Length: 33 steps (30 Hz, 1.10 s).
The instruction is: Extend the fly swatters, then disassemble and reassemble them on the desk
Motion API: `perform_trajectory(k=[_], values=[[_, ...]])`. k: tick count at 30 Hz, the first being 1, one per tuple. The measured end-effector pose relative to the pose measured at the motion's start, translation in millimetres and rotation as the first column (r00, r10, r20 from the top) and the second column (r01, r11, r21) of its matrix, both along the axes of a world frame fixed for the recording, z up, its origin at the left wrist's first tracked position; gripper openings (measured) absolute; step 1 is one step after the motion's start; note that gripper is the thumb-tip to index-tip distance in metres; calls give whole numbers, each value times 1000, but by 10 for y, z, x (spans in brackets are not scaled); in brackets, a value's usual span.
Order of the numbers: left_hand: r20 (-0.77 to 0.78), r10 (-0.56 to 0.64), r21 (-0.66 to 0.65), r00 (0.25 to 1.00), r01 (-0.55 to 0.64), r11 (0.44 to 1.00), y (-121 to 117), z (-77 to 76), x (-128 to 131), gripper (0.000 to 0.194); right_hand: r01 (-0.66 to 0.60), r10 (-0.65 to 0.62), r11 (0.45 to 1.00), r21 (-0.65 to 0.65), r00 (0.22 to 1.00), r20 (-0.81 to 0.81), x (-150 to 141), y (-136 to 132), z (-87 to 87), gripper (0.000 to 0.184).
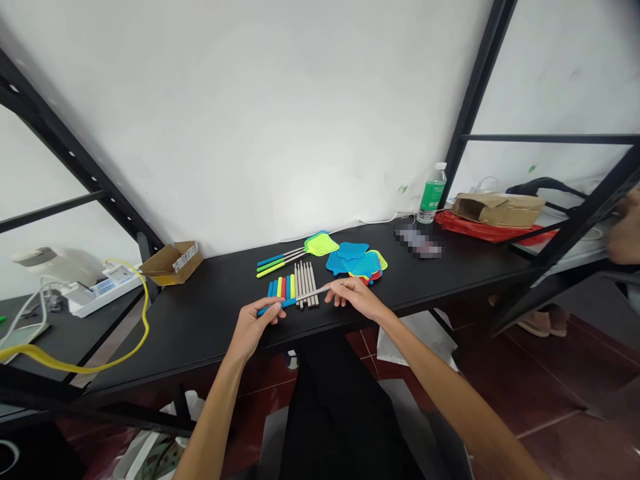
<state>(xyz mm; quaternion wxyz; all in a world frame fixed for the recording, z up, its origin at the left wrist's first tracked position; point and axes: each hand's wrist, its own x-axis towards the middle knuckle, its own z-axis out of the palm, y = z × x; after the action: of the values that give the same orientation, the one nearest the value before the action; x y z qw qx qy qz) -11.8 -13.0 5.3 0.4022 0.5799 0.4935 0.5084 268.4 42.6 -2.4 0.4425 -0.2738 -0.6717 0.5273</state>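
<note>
My left hand (257, 323) is closed round a blue handle (290, 302) that has a thin metal rod (319, 291) coming out of it. At the rod's other end, the fingers of my right hand (356, 296) pinch its tip. Just behind lie several loose handles (283, 287) in blue, yellow and red, side by side with several silver rods (306, 280). Loose fly swatter heads (353, 251), mostly blue, form a pile to the right. Farther back rest whole fly swatters (280, 261) with blue and green handles and a yellow-green head (321, 244) on top.
An open cardboard box (173, 263) stands at the desk's left end, near a yellow cable (147, 313) and a white power strip (103, 293). A water bottle (432, 193) is at the back right, beside a red bag (480, 229). A person's arm shows at the far right.
</note>
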Motion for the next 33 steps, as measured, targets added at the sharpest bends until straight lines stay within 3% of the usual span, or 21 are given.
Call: perform_trajectory(k=[3,10,23,33], values=[[28,-1,0,1000,1,1000,8,-7,-13,29,11,-11,1000,-5,1000,6,-14,-2,-1,41],[191,63,-38,980,-57,998,29,-4,6,34,162,-188,977,-139,962,-197,-16,41,-49,32],[190,58,-29,980,-54,998,23,14,18,34,239,-268,959,-152,940,-213,-27,73,-84,28],[91,29,-3,995,-29,1000,3,33,11,29,244,-264,961,-132,950,-167,-19,69,-97,28]])
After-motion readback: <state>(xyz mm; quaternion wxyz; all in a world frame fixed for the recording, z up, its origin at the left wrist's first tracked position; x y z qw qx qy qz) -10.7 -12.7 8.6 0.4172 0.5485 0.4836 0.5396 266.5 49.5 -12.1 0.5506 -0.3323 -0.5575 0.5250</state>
